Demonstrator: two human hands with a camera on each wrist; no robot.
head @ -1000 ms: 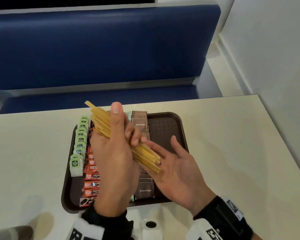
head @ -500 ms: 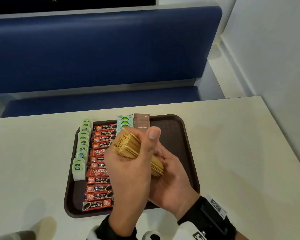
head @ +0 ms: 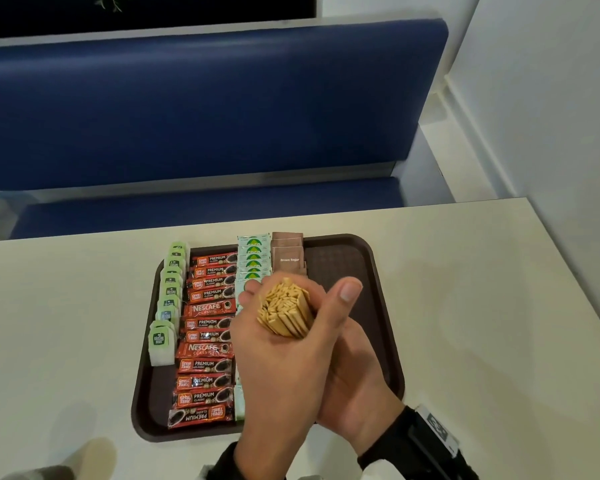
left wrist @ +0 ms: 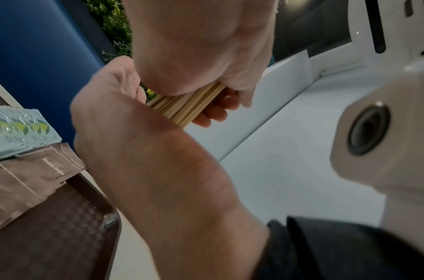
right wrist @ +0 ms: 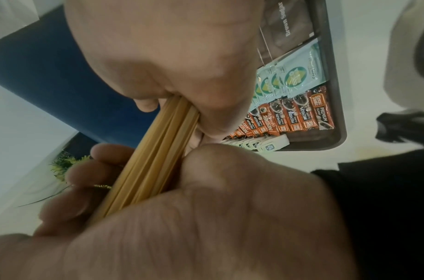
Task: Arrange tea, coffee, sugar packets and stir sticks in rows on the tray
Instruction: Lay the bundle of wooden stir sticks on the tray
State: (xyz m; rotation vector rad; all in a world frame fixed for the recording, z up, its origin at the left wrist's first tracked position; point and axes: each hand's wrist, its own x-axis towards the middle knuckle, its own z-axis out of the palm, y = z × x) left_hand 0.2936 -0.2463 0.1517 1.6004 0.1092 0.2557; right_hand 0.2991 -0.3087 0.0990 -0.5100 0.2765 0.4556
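Note:
My left hand (head: pixel 278 362) grips a thick bundle of wooden stir sticks (head: pixel 286 311) upright, their ends facing up, above the middle of the brown tray (head: pixel 378 306). My right hand (head: pixel 357 382) sits under it, with fingers curled round the bundle's lower end (right wrist: pixel 153 161). In the left wrist view, the sticks (left wrist: pixel 189 104) pass between both hands. On the tray lie rows of green tea bags (head: pixel 170 292), red coffee sachets (head: pixel 208 341), pale green sugar packets (head: pixel 253 254) and brown sugar packets (head: pixel 289 258). My hands hide the lower parts of the two sugar rows.
The tray lies on a cream table (head: pixel 482 323). Its right-hand strip is bare. A blue padded bench (head: pixel 187 116) runs behind the table and a white wall (head: pixel 551 116) stands on the right. A blurred grey object (head: pixel 39 474) shows at the bottom left corner.
The bundle has turned from slanting across the left hand to upright. My right hand, open-palmed a second ago, now wraps the bundle's lower end.

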